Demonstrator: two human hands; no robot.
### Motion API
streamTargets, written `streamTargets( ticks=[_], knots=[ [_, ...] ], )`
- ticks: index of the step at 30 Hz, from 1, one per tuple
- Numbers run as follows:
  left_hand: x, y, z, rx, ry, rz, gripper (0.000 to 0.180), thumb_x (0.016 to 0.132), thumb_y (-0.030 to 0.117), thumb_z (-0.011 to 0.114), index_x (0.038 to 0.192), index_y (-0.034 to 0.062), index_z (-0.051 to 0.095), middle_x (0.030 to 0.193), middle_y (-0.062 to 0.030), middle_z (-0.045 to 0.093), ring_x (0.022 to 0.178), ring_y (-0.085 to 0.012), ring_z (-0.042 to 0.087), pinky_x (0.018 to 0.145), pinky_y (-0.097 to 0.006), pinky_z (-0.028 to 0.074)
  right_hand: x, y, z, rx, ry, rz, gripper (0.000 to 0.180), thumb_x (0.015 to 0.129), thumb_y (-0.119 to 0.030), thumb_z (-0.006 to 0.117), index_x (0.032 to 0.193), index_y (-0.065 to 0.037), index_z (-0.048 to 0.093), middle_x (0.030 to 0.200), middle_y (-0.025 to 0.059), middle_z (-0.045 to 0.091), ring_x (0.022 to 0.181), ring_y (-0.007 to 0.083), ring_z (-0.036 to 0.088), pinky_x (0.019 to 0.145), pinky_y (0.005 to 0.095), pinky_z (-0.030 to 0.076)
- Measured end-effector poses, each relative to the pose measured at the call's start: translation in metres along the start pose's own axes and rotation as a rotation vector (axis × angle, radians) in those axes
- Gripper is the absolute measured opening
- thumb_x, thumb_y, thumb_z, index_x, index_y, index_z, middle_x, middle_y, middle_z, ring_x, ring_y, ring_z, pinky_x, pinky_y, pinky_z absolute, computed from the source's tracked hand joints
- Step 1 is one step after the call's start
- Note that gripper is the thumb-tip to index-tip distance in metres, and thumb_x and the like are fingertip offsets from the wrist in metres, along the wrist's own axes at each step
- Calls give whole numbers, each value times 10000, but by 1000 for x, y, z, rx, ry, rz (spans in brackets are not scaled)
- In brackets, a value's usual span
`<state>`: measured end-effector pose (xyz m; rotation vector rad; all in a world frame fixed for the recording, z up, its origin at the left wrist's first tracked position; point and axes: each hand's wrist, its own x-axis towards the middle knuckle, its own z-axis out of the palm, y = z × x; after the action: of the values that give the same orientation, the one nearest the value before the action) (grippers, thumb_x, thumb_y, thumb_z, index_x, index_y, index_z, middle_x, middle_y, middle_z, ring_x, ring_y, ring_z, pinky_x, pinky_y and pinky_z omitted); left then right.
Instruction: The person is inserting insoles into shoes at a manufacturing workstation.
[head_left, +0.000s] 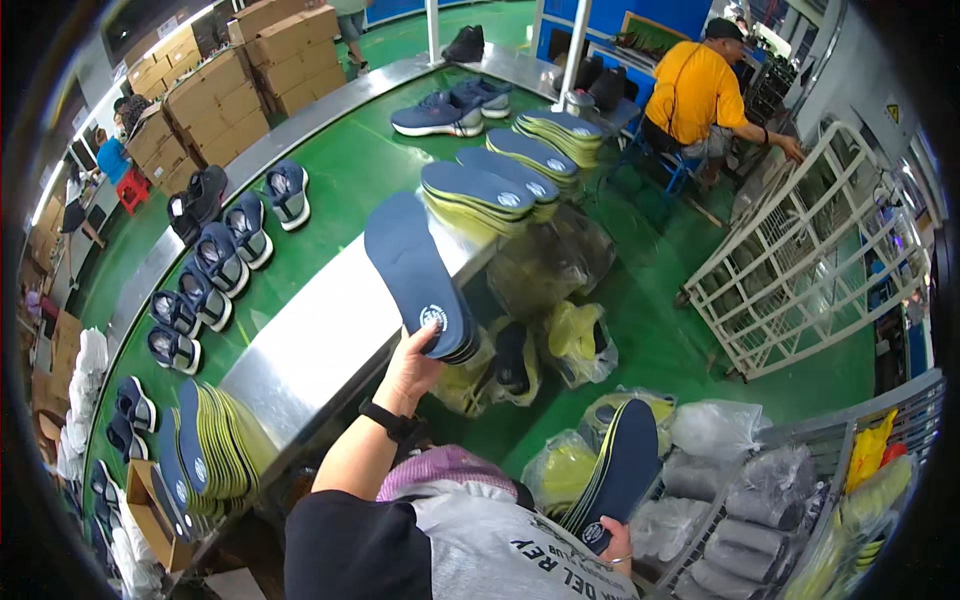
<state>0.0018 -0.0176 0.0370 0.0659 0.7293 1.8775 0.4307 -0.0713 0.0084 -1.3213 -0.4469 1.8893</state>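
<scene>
Left hand [410,368] grips insoles [415,270] at the heel over the steel rim [310,350]; right hand [615,540] clamps another stack [620,470] — keep edges flush, grip tight.

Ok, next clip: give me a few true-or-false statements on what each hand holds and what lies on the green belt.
1. The left hand holds up dark blue insoles. True.
2. The right hand is empty. False: it grips a stack of insoles, dark blue on top with yellow undersides.
3. Dark shoes lie in a row on the green belt. True.
4. The belt carries only shoes. False: fanned stacks of blue insoles lie on it too.
5. The person in the yellow shirt stands at the belt. False: that person sits, reaching toward a white wire rack.
</scene>
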Motion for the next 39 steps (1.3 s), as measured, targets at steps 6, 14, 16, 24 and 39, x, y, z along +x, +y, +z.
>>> streamTargets(
  ticks=[6, 14, 16, 24, 39],
  knots=[
    [55, 14, -143, -47, 249, -69, 375, 765, 105, 562, 1106, 35, 422, 1021, -98, 536, 969, -220, 513, 873, -405, 391, 18, 17, 98, -188, -54, -76, 528, 616, 22, 530, 1131, -15, 419, 976, 96, 539, 864, 242, 539, 747, 324, 457],
    [35, 65, -112, 53, 228, -375, 541, 753, 118, 589, 1201, 129, 286, 1131, -91, 446, 1013, -261, 474, 821, -516, 381, 98, 1, 285, -526, -482, 50, 688, 602, 29, 615, 1223, -30, 325, 1028, 89, 519, 903, 192, 523, 788, 311, 432],
    [38, 74, -117, -43, 178, -393, 546, 755, 103, 585, 1209, 149, 284, 1117, -78, 454, 1006, -253, 481, 829, -485, 396, 115, -5, 333, -581, -562, 37, 727, 610, 21, 611, 1255, -33, 282, 1054, 96, 501, 928, 190, 513, 797, 305, 426],
    [23, 121, -122, -124, 156, -360, 508, 754, 38, 571, 1183, 121, 311, 1097, -72, 476, 994, -228, 504, 852, -419, 420, 205, -10, 438, -709, -723, 137, 657, 619, -26, 622, 1214, -40, 343, 1014, 82, 522, 901, 172, 525, 786, 304, 436],
    [90, 119, -82, 633, 311, -682, 524, 714, 314, 641, 1114, 90, 388, 1020, -98, 506, 821, -191, 532, 648, -321, 428, 294, 10, 490, -1615, -564, -762, 811, 613, -330, 657, 1280, -101, 257, 1127, 215, 425, 1064, 363, 400, 886, 410, 343]
  ],
)
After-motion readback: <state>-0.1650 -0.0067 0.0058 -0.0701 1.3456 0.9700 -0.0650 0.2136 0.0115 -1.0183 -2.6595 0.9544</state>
